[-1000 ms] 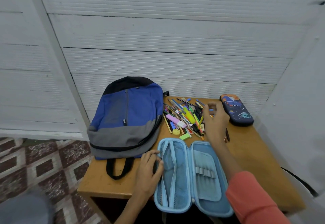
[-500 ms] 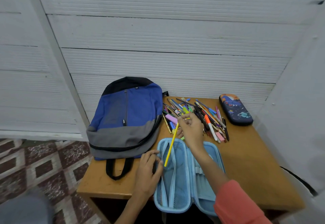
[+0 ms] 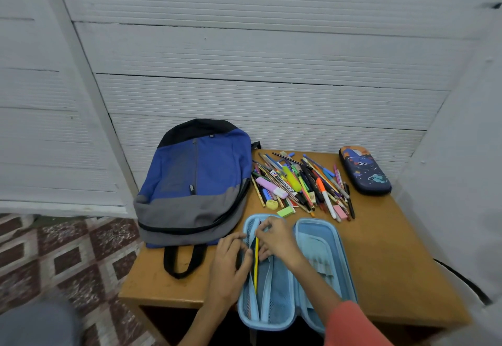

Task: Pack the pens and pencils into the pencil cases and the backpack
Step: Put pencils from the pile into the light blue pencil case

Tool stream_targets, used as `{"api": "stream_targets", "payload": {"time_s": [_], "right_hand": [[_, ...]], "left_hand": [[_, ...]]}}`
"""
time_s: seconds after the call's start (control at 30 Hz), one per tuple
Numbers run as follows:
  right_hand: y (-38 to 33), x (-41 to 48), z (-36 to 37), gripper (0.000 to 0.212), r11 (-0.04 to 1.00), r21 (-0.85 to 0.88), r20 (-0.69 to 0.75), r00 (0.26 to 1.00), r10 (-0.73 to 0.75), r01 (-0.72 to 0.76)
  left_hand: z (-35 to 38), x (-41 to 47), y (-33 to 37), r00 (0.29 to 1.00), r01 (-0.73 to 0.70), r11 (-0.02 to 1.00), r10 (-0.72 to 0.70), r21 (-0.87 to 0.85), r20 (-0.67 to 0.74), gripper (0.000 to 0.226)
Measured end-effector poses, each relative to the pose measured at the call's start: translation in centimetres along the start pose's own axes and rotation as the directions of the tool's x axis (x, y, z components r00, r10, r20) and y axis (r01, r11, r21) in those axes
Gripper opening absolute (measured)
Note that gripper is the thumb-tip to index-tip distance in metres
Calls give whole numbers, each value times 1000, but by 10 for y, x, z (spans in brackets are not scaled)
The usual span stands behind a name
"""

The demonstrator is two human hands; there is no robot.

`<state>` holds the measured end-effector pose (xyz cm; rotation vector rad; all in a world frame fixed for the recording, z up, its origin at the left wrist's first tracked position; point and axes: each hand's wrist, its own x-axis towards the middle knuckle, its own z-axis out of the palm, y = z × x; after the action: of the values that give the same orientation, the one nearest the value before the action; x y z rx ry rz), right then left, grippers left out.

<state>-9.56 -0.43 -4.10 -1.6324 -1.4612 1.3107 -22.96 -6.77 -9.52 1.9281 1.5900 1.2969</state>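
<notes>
A light blue pencil case [image 3: 323, 258] lies open at the table's near edge. My right hand [image 3: 274, 239] pinches a yellow pencil [image 3: 256, 267] and holds it lengthwise over the case's left mesh half. My left hand [image 3: 231, 267] grips the case's left rim. A heap of pens, pencils, highlighters and erasers [image 3: 301, 185] lies behind the case. A blue and grey backpack [image 3: 195, 182] lies zipped at the left. A dark blue space-print pencil case [image 3: 364, 170] sits shut at the far right.
The small wooden table [image 3: 394, 264] stands in a corner of white panelled walls. A green eraser [image 3: 285, 212] and a pink eraser [image 3: 340, 212] lie near the open case. Patterned red floor tiles [image 3: 68, 250] show at the left.
My right hand picked a yellow pencil from the heap and brought it down over the open case's left half. My left hand stayed on the case's rim.
</notes>
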Motion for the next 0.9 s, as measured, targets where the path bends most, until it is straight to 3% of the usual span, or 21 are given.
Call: {"api": "stream_targets", "payload": {"time_s": [0.37, 0.6, 0.77, 0.9], "right_hand": [[0, -4, 3, 9, 995, -91, 54, 997, 47, -42], [4, -2, 0, 10, 998, -54, 56, 997, 43, -40], [3, 4, -12, 7, 996, -77, -65, 997, -43, 38], [-2, 17, -40, 9, 943, -317, -277, 941, -194, 101]], "left_hand": [[0, 0, 1, 1000, 8, 1000, -8, 12, 10, 24], [-1, -1, 2, 1000, 0, 1000, 0, 13, 6, 23], [-1, -1, 1, 1000, 0, 1000, 0, 7, 9, 22], [-1, -1, 1, 1000, 5, 1000, -5, -11, 13, 20]]}}
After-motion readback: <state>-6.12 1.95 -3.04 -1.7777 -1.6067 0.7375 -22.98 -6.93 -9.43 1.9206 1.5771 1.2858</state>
